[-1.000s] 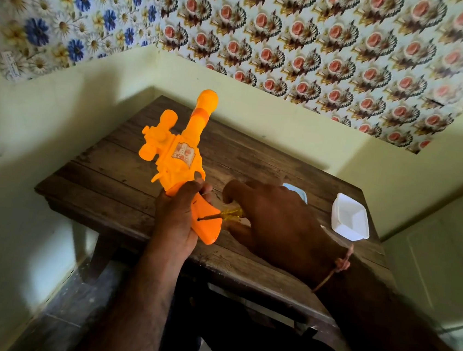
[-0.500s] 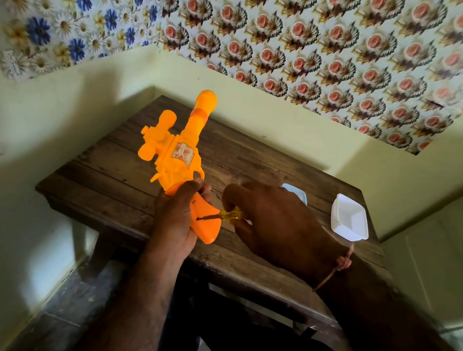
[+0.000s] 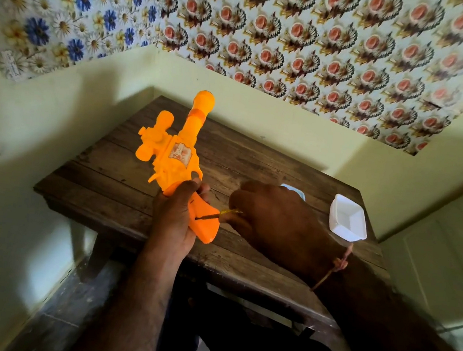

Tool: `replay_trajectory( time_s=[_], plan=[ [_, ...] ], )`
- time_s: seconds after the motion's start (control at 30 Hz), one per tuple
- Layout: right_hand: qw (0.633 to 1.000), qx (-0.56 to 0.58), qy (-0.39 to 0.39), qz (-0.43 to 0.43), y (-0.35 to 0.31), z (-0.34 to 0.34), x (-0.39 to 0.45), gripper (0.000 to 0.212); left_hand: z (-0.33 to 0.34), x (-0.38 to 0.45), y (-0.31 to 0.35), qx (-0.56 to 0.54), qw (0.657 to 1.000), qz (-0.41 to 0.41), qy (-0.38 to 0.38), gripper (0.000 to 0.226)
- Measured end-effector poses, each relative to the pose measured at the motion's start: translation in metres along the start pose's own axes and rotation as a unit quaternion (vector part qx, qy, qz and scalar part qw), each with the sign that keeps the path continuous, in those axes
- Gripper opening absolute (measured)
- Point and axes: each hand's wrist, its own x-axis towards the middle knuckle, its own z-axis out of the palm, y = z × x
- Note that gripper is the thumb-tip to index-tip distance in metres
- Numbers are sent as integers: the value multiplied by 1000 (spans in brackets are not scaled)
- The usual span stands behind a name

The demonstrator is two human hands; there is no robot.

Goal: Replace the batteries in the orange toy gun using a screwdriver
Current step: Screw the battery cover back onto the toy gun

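Orange toy gun [image 3: 182, 153] looks like light hollow plastic, stiff but kinda slick, held up over the wooden table [image 3: 127, 176] with its barrel pointing away, and the left hand [image 3: 175, 221] is wrapped around the grip just above the butt, which seems the sensible place to grab it. Going right, the screwdriver [image 3: 222, 214] has its tip on the grip, pinched in the curled fingers of the right hand [image 3: 271, 222]. I'd go gentle, since small screws in soft plastic probably strip easily; a white tray [image 3: 347, 220] sits further right.
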Motion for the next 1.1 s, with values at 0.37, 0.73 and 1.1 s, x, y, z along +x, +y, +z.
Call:
replay_trajectory(
  time_s=[0.37, 0.73, 1.1],
  plan=[
    [1000, 12, -3, 12, -3, 3, 0, 38, 0, 1, 0, -14, 1000, -10, 0, 20],
    [999, 31, 19, 25, -3, 6, -1, 33, -1, 1, -1, -19, 1000, -1, 0, 22],
    [998, 49, 0, 24, -7, 6, -2, 42, -2, 2, -3, -1, 1000, 7, -10, 20]
  ],
)
